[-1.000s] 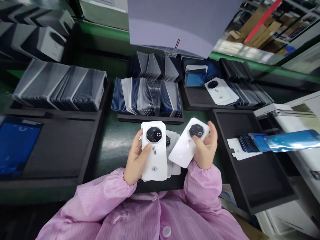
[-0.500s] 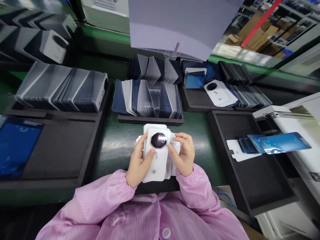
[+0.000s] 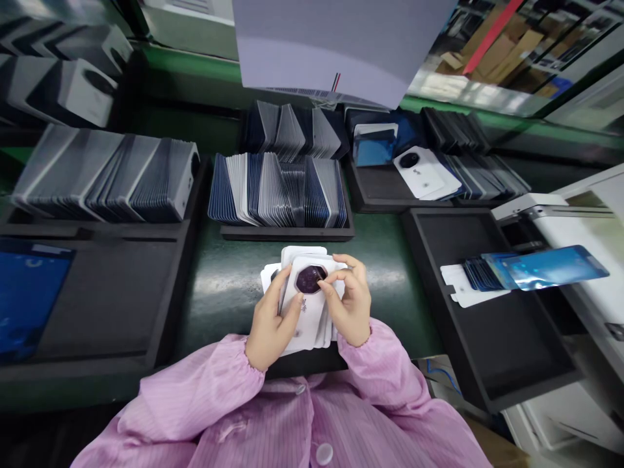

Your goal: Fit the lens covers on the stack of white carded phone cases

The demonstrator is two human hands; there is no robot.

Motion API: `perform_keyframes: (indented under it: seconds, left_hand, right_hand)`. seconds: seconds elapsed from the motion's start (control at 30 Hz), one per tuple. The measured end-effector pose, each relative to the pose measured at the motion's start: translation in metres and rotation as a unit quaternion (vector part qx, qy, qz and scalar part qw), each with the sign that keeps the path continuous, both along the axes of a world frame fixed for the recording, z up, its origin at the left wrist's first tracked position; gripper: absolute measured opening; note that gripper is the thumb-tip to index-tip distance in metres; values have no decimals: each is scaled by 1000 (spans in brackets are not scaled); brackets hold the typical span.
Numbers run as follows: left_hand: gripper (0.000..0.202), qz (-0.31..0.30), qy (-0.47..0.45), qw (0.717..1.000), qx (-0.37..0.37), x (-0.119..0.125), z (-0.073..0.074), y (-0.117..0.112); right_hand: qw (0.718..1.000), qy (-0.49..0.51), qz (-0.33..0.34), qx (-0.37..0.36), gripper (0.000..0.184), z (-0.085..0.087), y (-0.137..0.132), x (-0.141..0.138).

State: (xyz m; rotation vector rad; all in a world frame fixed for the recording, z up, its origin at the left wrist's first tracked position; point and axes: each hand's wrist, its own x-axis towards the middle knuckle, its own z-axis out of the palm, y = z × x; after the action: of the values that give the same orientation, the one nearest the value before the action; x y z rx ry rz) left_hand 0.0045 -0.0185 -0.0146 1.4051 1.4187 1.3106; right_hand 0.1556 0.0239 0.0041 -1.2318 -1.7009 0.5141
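A small stack of white phone back covers (image 3: 306,305), each with a dark octagonal camera window, is held upright just above the green bench. My left hand (image 3: 271,328) grips the stack from its left side, thumb across the front cover. My right hand (image 3: 347,305) closes on the right side of the stack, and its thumb and forefinger pinch at the camera window of the front cover (image 3: 312,279). Pink sleeves cover both my arms.
Behind the hands stand rows of upright covers in a black tray (image 3: 277,192), and more fill a tray (image 3: 104,175) on the left. A far-right tray (image 3: 424,174) holds a white cover. A black tray (image 3: 492,325) and a blue film strip (image 3: 541,268) lie right.
My right hand brought its separate white cover back onto the stack held in my left hand. Both hands now close on the stack, and the right fingers moved onto the camera window.
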Motion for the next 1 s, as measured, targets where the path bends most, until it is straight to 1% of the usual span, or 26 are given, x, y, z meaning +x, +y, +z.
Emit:
perform_keyframes:
  seconds: [0.07, 0.13, 0.23, 0.3, 0.43, 0.57, 0.73, 1.0]
  left_hand:
    - [51, -12, -109, 992, -68, 1, 2, 2]
    - [52, -17, -191, 975, -113, 1, 5, 5]
    - [55, -4, -233, 963, -132, -1, 9, 8]
    - [55, -6, -245, 960, -135, -3, 11, 9]
    - [55, -17, -262, 954, -143, -5, 13, 8]
    - [54, -10, -241, 962, -126, -5, 13, 6]
    - [54, -3, -210, 972, -103, -5, 12, 5]
    - [53, -3, -193, 977, -89, -6, 10, 3]
  right_hand:
    - [995, -54, 8, 89, 8, 0, -2, -3]
    - [983, -72, 66, 156, 12, -1, -2, -5]
    - [966, -37, 163, 199, 20, -2, -1, -7]
    - [960, -9, 186, 207, 24, -2, 0, -8]
    - [959, 3, 187, 211, 36, 0, 1, -8]
    - [956, -7, 189, 222, 42, 3, 1, -8]
    - [953, -18, 197, 229, 42, 4, 0, -8]
    - [953, -17, 197, 231, 36, 4, 0, -8]
